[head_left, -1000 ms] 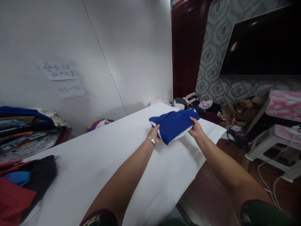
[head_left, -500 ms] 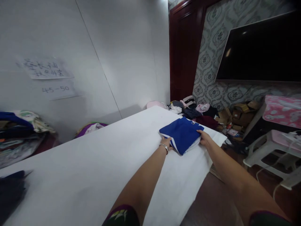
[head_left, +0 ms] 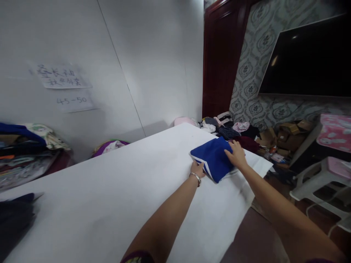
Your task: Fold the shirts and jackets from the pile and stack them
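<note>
A folded blue garment (head_left: 215, 157) with white edging lies near the right end of the white table (head_left: 131, 193). My left hand (head_left: 197, 169), a silver bracelet at its wrist, is closed on the garment's front left edge, its fingertips partly hidden by the fabric. On the garment's right part rests my right hand (head_left: 236, 154), palm down with the fingers apart.
Dark clothing (head_left: 16, 215) lies at the table's left edge. Heaped clothes (head_left: 227, 129) are beyond the far end, near cardboard boxes (head_left: 293, 135). A plastic stool (head_left: 323, 179) stands to the right. A white wall (head_left: 153, 65) runs along the far side.
My right hand has let go of the garment's right edge and moved up onto its top, fingers spread. My left hand keeps its hold at the front left edge. The view has shifted slightly.
</note>
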Motion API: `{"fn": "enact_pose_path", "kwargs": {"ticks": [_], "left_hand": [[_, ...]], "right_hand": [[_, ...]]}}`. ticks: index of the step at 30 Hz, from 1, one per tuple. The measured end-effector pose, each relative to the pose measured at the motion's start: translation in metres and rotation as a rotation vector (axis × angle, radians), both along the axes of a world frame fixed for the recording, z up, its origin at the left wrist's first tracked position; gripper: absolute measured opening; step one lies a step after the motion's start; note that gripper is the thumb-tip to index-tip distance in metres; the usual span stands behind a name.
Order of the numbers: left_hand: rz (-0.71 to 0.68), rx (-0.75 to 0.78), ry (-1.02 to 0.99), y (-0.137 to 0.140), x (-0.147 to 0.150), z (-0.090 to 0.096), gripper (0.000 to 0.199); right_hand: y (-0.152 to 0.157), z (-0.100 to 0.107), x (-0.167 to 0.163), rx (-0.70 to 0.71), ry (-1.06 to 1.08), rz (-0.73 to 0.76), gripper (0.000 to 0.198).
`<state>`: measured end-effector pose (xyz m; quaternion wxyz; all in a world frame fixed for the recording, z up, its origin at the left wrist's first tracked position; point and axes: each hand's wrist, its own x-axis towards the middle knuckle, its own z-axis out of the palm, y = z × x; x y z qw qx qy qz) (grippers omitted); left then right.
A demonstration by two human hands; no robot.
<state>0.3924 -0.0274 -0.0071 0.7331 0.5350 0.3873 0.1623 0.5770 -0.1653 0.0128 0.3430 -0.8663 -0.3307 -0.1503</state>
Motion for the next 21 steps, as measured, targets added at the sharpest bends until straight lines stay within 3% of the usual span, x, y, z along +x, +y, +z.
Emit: {"fn": "enact_pose_path", "kwargs": {"ticks": [4,9,15,18,21], "left_hand": [[-0.014,0.003,0.022,-0.008,-0.023,0.006,0.047],[-0.021,0.016,0.041,-0.001,-0.074,0.009,0.036],[0.100,-0.028,0.037,0.015,-0.157,0.010,0.020],[0.136,-0.065,0.011,0.015,-0.196,0.011,0.019],[0.142,-0.082,0.000,0.012,-0.227,0.014,0.019]], "right_hand": [[0.034,0.002,-0.019,-0.332,-0.168,0.089,0.058],[0.046,-0.013,-0.010,-0.699,0.135,0.053,0.063],[0.047,-0.005,-0.007,-0.712,0.220,0.033,0.063],[0.056,0.006,-0.032,-0.659,0.200,0.024,0.066],[0.066,0.010,-0.077,-0.645,0.152,0.144,0.062]]}}
